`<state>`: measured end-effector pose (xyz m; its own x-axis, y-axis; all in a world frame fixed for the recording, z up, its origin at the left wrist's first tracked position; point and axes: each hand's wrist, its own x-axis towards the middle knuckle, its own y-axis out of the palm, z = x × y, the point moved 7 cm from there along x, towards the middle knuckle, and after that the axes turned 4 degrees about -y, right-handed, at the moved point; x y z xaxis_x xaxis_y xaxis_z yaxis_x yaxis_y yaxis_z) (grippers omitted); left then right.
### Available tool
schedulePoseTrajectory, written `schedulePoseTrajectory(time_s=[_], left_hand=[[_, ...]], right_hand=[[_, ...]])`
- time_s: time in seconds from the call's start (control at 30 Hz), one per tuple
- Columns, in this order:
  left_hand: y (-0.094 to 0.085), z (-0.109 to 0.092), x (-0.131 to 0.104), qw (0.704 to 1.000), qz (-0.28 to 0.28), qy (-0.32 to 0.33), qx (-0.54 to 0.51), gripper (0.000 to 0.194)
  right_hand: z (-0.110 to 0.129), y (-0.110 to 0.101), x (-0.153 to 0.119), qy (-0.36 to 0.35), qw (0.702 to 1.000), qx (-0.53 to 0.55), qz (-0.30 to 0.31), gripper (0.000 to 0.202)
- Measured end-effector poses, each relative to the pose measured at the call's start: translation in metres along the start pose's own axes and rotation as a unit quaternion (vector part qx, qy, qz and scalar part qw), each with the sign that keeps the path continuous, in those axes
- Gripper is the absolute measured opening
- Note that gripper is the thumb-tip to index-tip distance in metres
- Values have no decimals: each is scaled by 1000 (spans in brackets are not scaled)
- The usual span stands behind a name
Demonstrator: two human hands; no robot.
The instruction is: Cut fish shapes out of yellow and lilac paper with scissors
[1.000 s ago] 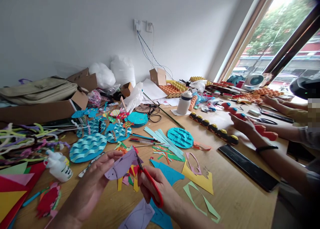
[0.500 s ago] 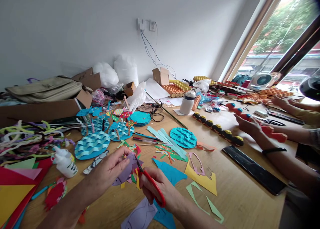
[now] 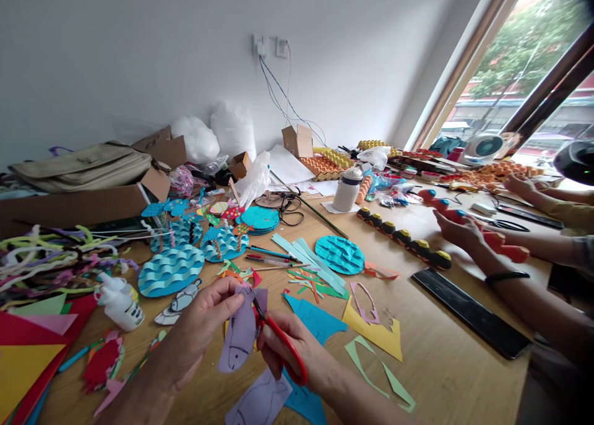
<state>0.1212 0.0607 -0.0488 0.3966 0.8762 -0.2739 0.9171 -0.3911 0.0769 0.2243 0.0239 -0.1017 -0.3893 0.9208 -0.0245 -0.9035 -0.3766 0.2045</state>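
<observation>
Pinched between the thumb and fingers of my left hand (image 3: pixel 211 313) is a piece of purple paper (image 3: pixel 239 338) with a fish drawn on it in dark line. My right hand (image 3: pixel 290 341) grips red-handled scissors (image 3: pixel 288 349), whose blades meet the paper's upper right edge. Below the hands, a second purple sheet (image 3: pixel 260 400) with a drawn fish lies partly over blue paper (image 3: pixel 306 406). More blue paper (image 3: pixel 315 317) rests to the right of the scissors. Paper scraps (image 3: pixel 309 286) are scattered just beyond my hands.
Glue bottles (image 3: pixel 120 304) and red paper fish cut-outs (image 3: pixel 104 363) lie at left. Blue wavy discs (image 3: pixel 171 270) stand behind them. To the right are a black phone-like slab (image 3: pixel 471 313), a painted egg-carton strip (image 3: pixel 403 239) and another person's hand (image 3: pixel 459 230) holding a red strip.
The purple paper has turned in my left hand, so its drawn fish head now points down toward me. My left hand has shifted slightly; the scissors stay nearly in place.
</observation>
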Motion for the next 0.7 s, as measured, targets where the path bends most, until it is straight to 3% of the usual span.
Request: schedulePoseTrajectory(time_s=[0.23, 0.7], left_hand=[[5, 0, 1, 1000, -7, 8, -28, 16], [5, 4, 1, 999, -11, 17, -46, 14]], right_hand=[[3, 5, -1, 26, 1000, -6, 3, 52], [5, 6, -1, 9, 1000, 2, -6, 56]])
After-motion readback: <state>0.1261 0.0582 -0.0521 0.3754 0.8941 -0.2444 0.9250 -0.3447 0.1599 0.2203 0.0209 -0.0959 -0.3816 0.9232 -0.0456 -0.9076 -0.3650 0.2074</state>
